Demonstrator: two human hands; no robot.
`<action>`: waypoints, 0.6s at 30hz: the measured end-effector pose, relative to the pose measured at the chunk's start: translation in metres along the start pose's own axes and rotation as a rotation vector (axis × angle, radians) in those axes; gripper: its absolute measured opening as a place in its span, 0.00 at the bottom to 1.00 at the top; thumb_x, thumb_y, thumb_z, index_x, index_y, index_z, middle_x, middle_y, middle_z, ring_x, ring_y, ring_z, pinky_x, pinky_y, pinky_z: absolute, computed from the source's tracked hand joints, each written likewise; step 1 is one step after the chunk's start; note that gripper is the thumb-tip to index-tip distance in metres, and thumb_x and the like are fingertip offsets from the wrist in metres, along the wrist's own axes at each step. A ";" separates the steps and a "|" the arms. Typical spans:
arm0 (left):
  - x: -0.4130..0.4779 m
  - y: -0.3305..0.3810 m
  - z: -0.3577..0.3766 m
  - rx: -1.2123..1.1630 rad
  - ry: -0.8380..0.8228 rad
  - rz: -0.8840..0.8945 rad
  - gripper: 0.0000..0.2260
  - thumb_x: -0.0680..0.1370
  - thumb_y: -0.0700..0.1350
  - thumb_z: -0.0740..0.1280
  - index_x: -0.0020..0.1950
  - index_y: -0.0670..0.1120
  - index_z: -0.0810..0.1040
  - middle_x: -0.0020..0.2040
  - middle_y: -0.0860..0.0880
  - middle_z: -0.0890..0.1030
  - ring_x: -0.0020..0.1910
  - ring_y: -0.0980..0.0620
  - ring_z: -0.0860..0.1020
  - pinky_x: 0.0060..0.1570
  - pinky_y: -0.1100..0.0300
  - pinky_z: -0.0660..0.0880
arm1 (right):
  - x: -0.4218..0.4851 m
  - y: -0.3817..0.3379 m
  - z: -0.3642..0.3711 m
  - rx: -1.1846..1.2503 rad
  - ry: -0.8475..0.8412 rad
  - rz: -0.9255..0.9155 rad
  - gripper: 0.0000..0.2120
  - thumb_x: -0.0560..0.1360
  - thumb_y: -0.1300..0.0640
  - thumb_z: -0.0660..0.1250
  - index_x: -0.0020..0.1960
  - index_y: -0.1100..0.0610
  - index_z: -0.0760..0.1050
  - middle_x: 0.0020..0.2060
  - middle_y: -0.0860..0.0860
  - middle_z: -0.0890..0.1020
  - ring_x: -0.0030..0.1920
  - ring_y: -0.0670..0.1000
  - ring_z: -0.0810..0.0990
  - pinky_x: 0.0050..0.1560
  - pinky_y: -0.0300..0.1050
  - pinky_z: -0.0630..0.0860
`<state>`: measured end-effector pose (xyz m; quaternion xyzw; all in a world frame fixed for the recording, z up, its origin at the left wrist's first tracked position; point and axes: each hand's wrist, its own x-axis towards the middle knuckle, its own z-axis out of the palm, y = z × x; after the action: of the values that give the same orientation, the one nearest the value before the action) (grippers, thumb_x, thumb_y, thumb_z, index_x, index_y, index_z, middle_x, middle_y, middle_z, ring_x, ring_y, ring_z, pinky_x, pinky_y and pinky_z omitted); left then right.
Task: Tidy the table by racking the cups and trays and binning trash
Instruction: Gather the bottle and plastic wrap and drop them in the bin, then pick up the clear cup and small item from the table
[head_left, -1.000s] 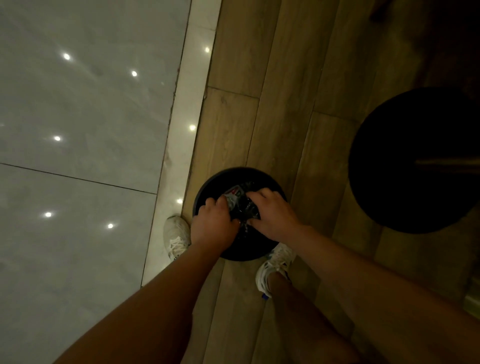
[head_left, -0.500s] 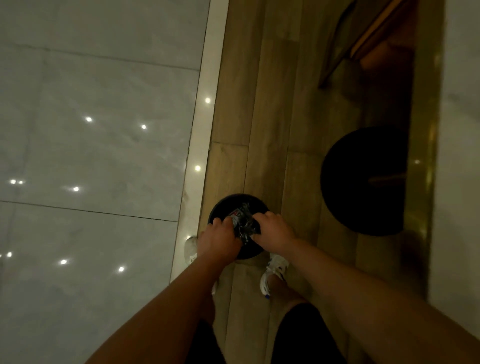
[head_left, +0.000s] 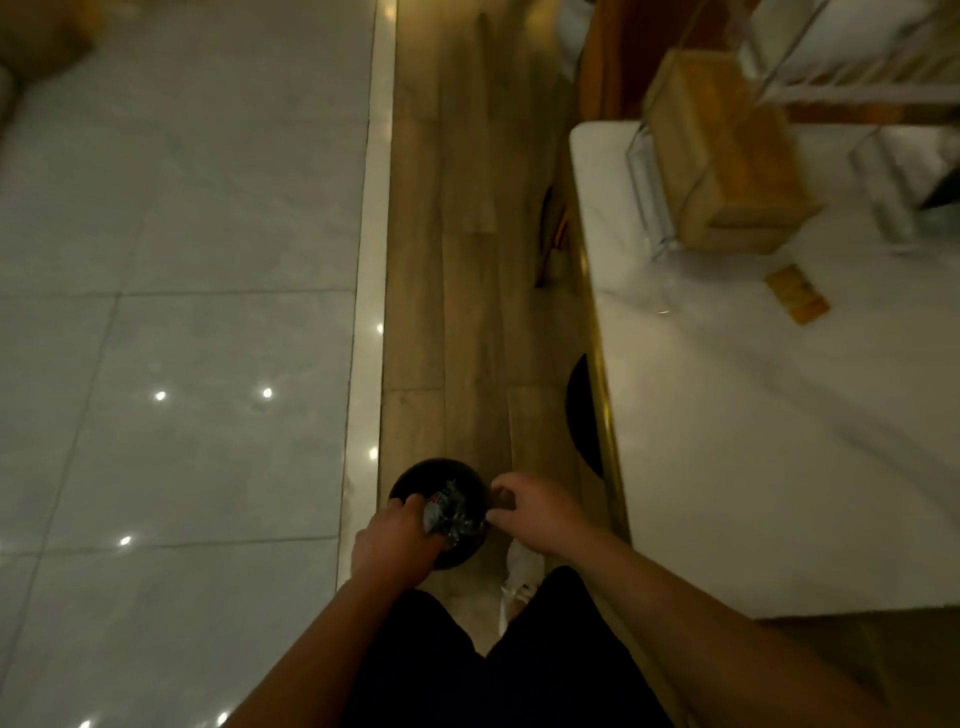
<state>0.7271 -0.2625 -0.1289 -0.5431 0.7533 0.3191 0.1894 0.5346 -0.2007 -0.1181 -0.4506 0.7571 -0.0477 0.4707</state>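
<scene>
Bin (head_left: 415, 475): black, round, open top, standing on the wood floor (head_left: 457, 260) near the person's feet, just right of the pale strip that borders the tile floor (head_left: 182, 312).
Wrapper (head_left: 451, 514): crumpled, dark w/ silvery and red bits, over the bin's mouth, btwn the 2 hands.
L hand (head_left: 395, 538): above the bin's near-left rim; fingers (head_left: 413, 503) clenched round the wrapper's left edge, grasping it.
R hand (head_left: 537, 514): at the bin's right rim; fingers (head_left: 501, 488) loosely bent, tips just beside the wrapper's right edge. Can't tell if they touch it or grasp it.
Surface (head_left: 779, 467): white top w/ gold edge, fills the right side, well apart from the bin.
Wooden box (head_left: 727, 156): on the far part of the surface, inside a clear holder (head_left: 644, 171).
Orange packet (head_left: 797, 293): small, lying flat on the surface, near side of the box, apart from it.
Clear item (head_left: 883, 197): right of the box, too blurred to name.
Black disc (head_left: 582, 415): on the floor under the surface's left edge, only 1 part showing.
Shoe (head_left: 519, 569): white, 1 in view, on the wood floor near-right of the bin.
Shorts (head_left: 519, 675): black, bottom centre, btwn the 2 forearms.
Lighting: dim; ceiling lamps show as small bright dots on the tiles.
</scene>
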 end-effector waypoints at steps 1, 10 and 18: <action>-0.006 0.006 -0.002 0.009 0.013 0.012 0.26 0.76 0.55 0.65 0.73 0.51 0.68 0.61 0.46 0.77 0.56 0.47 0.79 0.52 0.54 0.77 | -0.010 0.004 -0.008 0.014 0.037 -0.010 0.22 0.75 0.45 0.67 0.67 0.51 0.73 0.62 0.51 0.78 0.59 0.51 0.77 0.53 0.42 0.73; -0.040 0.062 -0.008 0.024 0.053 0.149 0.28 0.76 0.56 0.64 0.74 0.51 0.67 0.65 0.47 0.75 0.60 0.47 0.77 0.57 0.51 0.78 | -0.083 0.051 -0.057 0.099 0.303 0.038 0.21 0.74 0.46 0.68 0.67 0.48 0.74 0.60 0.48 0.80 0.58 0.50 0.79 0.59 0.46 0.77; -0.049 0.098 -0.023 0.129 0.021 0.368 0.27 0.77 0.55 0.63 0.76 0.51 0.65 0.63 0.48 0.76 0.59 0.48 0.78 0.54 0.56 0.77 | -0.146 0.083 -0.059 0.143 0.399 0.209 0.23 0.76 0.44 0.67 0.69 0.48 0.70 0.63 0.50 0.77 0.60 0.51 0.77 0.58 0.44 0.74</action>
<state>0.6532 -0.2241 -0.0539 -0.3861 0.8607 0.2939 0.1541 0.4597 -0.0661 -0.0287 -0.3168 0.8723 -0.1403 0.3450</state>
